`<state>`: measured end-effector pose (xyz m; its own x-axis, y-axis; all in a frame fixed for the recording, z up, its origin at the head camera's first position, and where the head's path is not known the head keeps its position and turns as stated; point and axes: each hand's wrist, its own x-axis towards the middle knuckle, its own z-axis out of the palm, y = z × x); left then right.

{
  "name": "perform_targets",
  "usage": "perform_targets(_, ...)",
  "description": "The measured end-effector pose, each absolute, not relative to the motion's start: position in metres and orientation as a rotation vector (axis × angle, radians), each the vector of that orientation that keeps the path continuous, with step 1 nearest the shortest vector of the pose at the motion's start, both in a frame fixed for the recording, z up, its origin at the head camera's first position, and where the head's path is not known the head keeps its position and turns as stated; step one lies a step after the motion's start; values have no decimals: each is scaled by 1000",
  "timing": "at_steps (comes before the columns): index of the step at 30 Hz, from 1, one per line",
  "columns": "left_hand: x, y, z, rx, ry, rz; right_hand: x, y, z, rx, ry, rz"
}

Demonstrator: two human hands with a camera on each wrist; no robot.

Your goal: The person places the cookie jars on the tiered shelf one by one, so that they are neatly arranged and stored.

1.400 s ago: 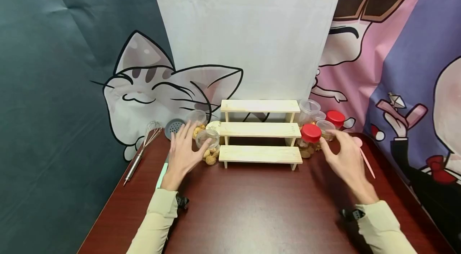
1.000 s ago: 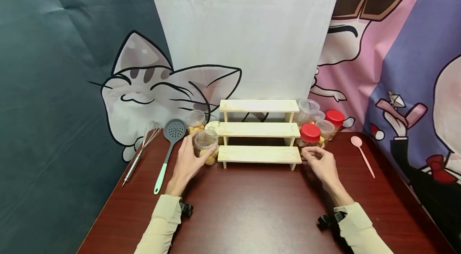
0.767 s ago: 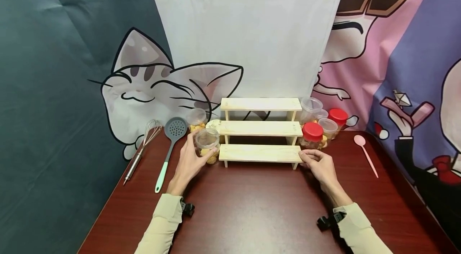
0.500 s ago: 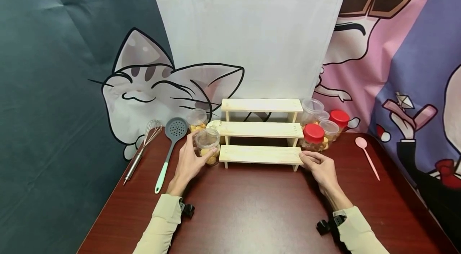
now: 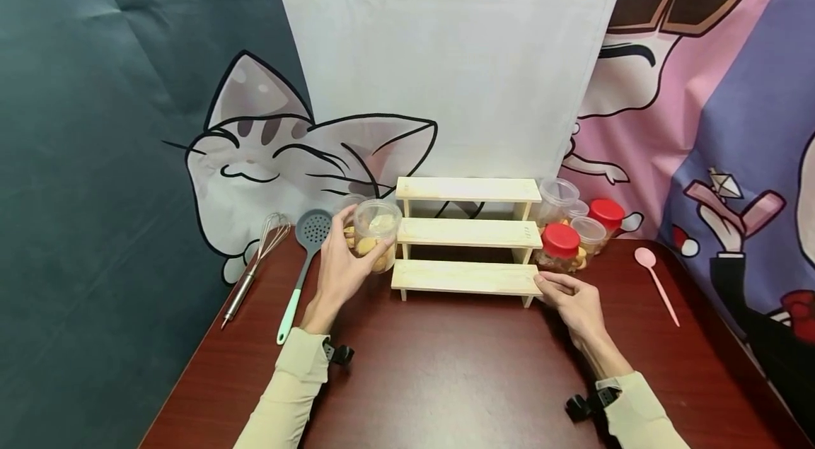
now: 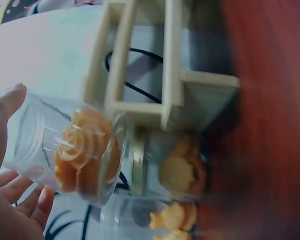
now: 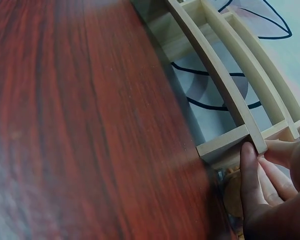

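Observation:
My left hand (image 5: 342,269) grips a clear plastic jar (image 5: 378,230) of cookies, raised beside the left end of a three-step wooden shelf (image 5: 467,276). In the left wrist view, swirled cookies (image 6: 85,145) show inside this jar, which hangs off the table. With thumb and fingers, my right hand (image 5: 576,307) pinches the right end of the shelf's lowest board. The right wrist view shows those fingertips (image 7: 249,152) at the board's corner. Behind the left hand stands another clear jar (image 5: 349,204), partly hidden; a further jar of round cookies (image 6: 177,172) stands near the shelf's side.
Right of the shelf cluster several jars, including a red-lidded jar (image 5: 560,248) and another red-lidded jar (image 5: 606,214) behind. A pink spoon (image 5: 656,283) lies at the right. On the left lie a slotted turner (image 5: 302,272) and a whisk (image 5: 255,269). A printed cloth backs the table.
My left hand has closed round the front left jar and lifted it up and slightly right. My right hand has moved left from beside the red-lidded jar to the shelf's lowest board.

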<state>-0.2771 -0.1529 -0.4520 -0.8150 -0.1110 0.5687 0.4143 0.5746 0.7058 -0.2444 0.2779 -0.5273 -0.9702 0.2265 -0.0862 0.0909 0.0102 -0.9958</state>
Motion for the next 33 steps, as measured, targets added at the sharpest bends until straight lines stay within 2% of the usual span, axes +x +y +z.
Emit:
perform_targets(14, -290, -88, -408, -384, -2114, -1372, -246, 280, -530, -291, -2129, 2114)
perform_targets(33, -331, 19, -396, -476, -2171, -1519, -244, 277, -531, -311, -2241, 1964)
